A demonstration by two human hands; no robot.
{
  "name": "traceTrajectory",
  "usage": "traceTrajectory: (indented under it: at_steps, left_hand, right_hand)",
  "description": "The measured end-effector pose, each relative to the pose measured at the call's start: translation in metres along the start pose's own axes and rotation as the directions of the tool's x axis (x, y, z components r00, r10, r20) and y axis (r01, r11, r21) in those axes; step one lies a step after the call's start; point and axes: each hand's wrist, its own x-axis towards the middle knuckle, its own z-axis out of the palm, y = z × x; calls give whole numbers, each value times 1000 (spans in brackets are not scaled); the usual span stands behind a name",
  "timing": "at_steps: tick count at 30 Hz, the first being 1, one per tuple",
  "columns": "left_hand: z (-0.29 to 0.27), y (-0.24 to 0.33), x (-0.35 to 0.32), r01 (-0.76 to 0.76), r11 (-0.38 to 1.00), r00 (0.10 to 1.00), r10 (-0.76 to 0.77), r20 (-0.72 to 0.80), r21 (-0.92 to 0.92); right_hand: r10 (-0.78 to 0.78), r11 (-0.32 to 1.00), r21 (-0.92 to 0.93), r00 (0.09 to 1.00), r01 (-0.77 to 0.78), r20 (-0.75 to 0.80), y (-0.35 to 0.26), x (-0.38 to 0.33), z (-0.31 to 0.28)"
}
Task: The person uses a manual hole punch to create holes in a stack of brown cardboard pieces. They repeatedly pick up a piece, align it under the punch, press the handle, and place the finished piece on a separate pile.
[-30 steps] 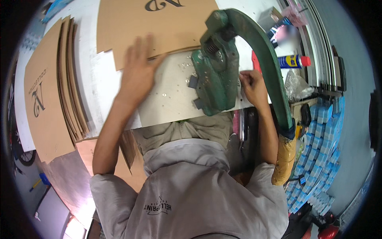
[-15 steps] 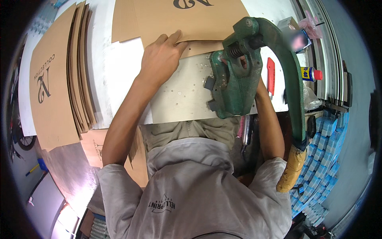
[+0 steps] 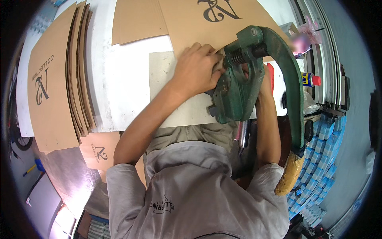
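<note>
Far left: stack of brown printed cardboard sheets (image 3: pixel 51 91) lying flat on the white table (image 3: pixel 127 87), edges fanned toward the right. A smaller printed card piece (image 3: pixel 99 151) hangs off the near table edge below it.

Centre: grey board (image 3: pixel 163 71) flat on the table as a work pad. On it and beyond, a large brown cardboard sheet (image 3: pixel 191 28) with a dark printed monogram, its near corner drawn under the head of the green lever press (image 3: pixel 238 91).

Left hand (image 3: pixel 197 71): fingers curled and pressed down on the sheet's near corner, touching the press head, pinning the card flat. Right hand (image 3: pixel 262 81): mostly hidden behind the press body; cannot tell whether it grips or just steadies.

Handling, as I judge it: sheet is light, thin, stiff across short spans but floppy over its full width; creases if bent, slides easily on the smooth board. Best held flat by palm near the corner, or by two edges to carry. The press looks like heavy cast metal, with a long curved handle ending in a yellow taped grip (image 3: pixel 288 175).

Right: red-handled tool (image 3: pixel 270 77) and a spray can (image 3: pixel 308 79) beside the press; stacked blue packs (image 3: pixel 330 139) below.

Room: open table left of the grey board for sliding the sheet; right side crowded; near edge close to the person's body
</note>
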Motion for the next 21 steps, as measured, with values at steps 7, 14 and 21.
traceTrajectory:
  at_steps: [7,14,21]
  left_hand:
    - [10,9,3,-4,999,999,5,34,-36]
    - [4,8,6,11,1000,998,-13,59,28]
    - [-4,-3,-3,-82,980,997,80,18,180]
  right_hand:
    - [-283,711,-698,944,89,-168,-78,-67,-41]
    - [-483,36,-639,573,768,662,-34,-137,-29]
    - [-736,556,1,491,831,466,-72,-137,-34]
